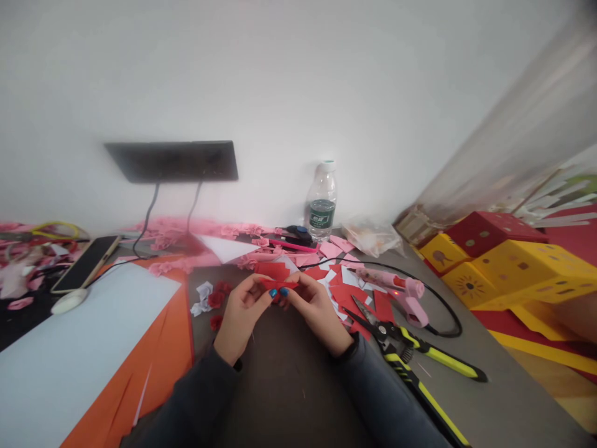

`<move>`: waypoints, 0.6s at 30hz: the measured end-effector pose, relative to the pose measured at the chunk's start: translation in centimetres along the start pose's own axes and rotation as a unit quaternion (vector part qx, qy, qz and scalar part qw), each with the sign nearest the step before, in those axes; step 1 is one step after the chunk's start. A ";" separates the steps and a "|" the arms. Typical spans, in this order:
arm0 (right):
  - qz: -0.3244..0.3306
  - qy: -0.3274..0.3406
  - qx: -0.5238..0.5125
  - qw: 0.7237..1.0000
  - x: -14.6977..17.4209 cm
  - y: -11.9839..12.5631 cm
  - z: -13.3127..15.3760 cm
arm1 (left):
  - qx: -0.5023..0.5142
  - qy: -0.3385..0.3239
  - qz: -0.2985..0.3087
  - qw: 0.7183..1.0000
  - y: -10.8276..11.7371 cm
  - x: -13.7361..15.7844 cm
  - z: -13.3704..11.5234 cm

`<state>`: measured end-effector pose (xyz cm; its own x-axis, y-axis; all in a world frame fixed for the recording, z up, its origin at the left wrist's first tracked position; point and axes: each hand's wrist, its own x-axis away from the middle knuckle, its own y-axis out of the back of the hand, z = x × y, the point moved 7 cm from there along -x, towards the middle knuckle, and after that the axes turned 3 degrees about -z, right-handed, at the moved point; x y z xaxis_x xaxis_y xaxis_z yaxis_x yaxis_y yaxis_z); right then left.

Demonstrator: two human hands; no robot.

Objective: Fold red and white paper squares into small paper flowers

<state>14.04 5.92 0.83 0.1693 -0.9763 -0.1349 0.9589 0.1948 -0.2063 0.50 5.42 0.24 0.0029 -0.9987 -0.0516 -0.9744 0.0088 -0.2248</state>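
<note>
Between my two hands is a small piece of red paper, pinched by the thumbs and fingertips. My left hand grips its left end, and my right hand grips its right end. The thumbs meet close together over the paper, and the curled fingers hide part of it. Crumpled red paper flowers and a white crumpled paper flower lie just left of my left hand. Cut red paper pieces and white scraps spread beyond and to the right of my right hand.
Black-and-yellow shears lie open at right beside a pink glue gun with a cord. A water bottle stands against the wall. Orange and pale blue sheets, a phone and pink paper flowers occupy the left; yellow boxes stand far right.
</note>
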 end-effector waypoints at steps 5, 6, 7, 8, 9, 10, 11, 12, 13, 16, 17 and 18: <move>0.012 -0.007 0.003 1.000 0.0 -0.3 -0.4 | -0.013 0.006 -0.025 1.000 0.4 -0.2 0.1; 0.012 -0.005 0.009 1.000 0.0 -0.4 -0.4 | -0.025 0.006 -0.029 0.999 0.6 -0.2 0.1; 0.011 -0.003 0.017 1.000 0.0 -0.4 -0.4 | -0.038 0.006 -0.030 0.999 0.7 -0.2 0.1; 0.012 0.001 0.028 1.000 0.1 -0.4 -0.4 | -0.051 0.006 -0.027 0.998 0.7 -0.2 0.1; 0.013 0.005 0.040 0.999 0.1 -0.4 -0.3 | -0.061 0.007 -0.022 0.998 0.7 -0.2 0.1; 0.016 0.011 0.051 0.998 0.1 -0.5 -0.2 | -0.069 0.008 -0.015 0.997 0.6 -0.1 0.1; 0.021 0.017 0.061 0.998 0.1 -0.5 0.0 | -0.071 0.011 -0.008 0.997 0.5 -0.1 0.1; 0.024 0.023 0.067 0.997 0.1 -0.6 0.1 | -0.067 0.014 -0.002 0.998 0.4 0.0 0.1; 0.025 0.029 0.069 0.997 0.2 -0.6 0.3 | -0.060 0.016 0.002 0.998 0.3 0.0 0.1; 0.012 0.038 0.052 0.998 0.1 -0.4 0.5 | -0.043 0.024 0.020 0.999 -0.2 0.1 0.2; 0.004 0.039 0.044 0.998 0.1 -0.2 0.5 | -0.045 0.027 0.028 0.998 -0.4 0.1 0.2; -0.002 0.038 0.036 0.999 0.1 -0.1 0.4 | -0.052 0.029 0.034 0.998 -0.5 0.1 0.2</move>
<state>14.03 5.77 1.25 0.1499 -0.9667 -0.2072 0.9741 0.1802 -0.1363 1.06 5.30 0.14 -0.0745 -0.9972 -0.0064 -0.9899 0.0748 -0.1205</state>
